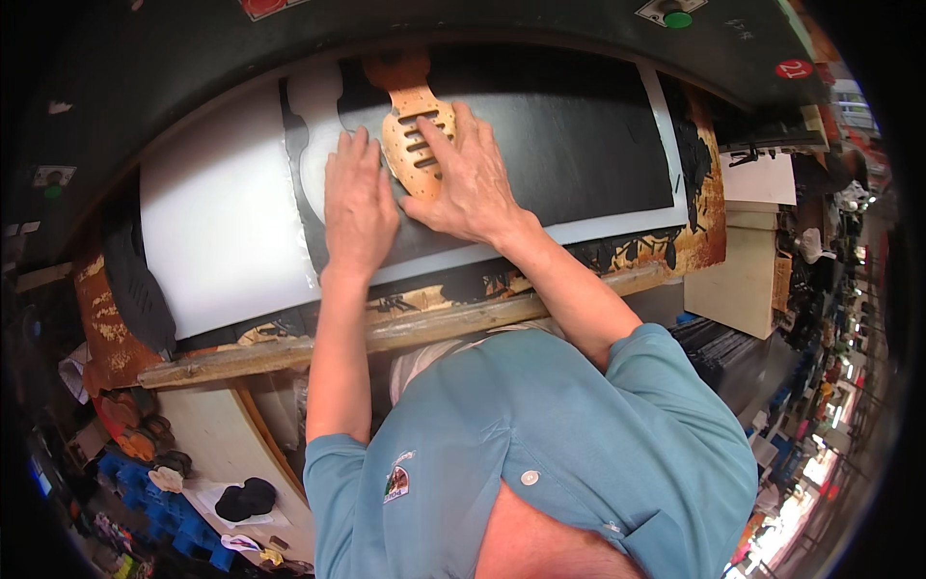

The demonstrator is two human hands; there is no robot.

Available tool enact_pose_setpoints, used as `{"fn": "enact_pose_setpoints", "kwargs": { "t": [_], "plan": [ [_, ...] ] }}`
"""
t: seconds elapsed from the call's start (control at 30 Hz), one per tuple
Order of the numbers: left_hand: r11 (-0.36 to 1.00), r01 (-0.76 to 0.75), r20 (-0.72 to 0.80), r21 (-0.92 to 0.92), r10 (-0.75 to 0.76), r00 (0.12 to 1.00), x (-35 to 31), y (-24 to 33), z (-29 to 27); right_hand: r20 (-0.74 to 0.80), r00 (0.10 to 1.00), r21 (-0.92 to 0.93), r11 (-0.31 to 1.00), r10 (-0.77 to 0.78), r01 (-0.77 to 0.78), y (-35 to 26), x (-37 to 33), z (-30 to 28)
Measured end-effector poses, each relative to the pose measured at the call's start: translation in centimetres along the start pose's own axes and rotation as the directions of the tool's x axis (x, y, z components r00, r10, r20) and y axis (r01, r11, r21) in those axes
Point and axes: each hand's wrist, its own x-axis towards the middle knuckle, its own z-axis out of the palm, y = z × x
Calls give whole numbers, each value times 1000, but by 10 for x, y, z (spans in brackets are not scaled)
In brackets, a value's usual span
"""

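Note:
A sole-shaped cutting die [393, 130], yellow-orange with a row of slots, lies on a black sheet [579, 145]. My right hand [473, 183] is over its right side, thumb at the near end, index finger across the slots, the others along the far right edge. Just left of the die my left hand [359, 198] lies with fingers stretched out, over the edge of a sole-shaped gap in the sheet. White cutting board [313, 106] shows through that gap. The die's far end sits in shadow under the machine's dark beam.
The dark machine beam [386, 24] overhangs the far side, with a green button [678, 18] on it. Bare white board [217, 203] extends left. A wooden rail [434, 326] runs along the front edge, black scraps [473, 288] behind it. Blue crates [154, 511] stand lower left.

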Motion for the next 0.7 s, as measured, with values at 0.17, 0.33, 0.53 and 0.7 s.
{"fn": "enact_pose_setpoints", "kwargs": {
  "t": [0.17,0.33,0.53,0.7],
  "plan": [
    [998,-18,27,63,17,1000,-7,-5,17,66,994,166,982,85,-95,15,1,-17],
    [994,-54,36,91,51,998,1,-2,17,271,935,820,454,229,-349,37,4,-63],
    [791,222,239,-570,-99,966,-9,49,4,272,918,935,149,289,-323,26,-21,-57],
    [589,355,399,-726,-60,915,-19,82,19,269,911,951,64,311,-303,20,-22,-53]
  ]
}}
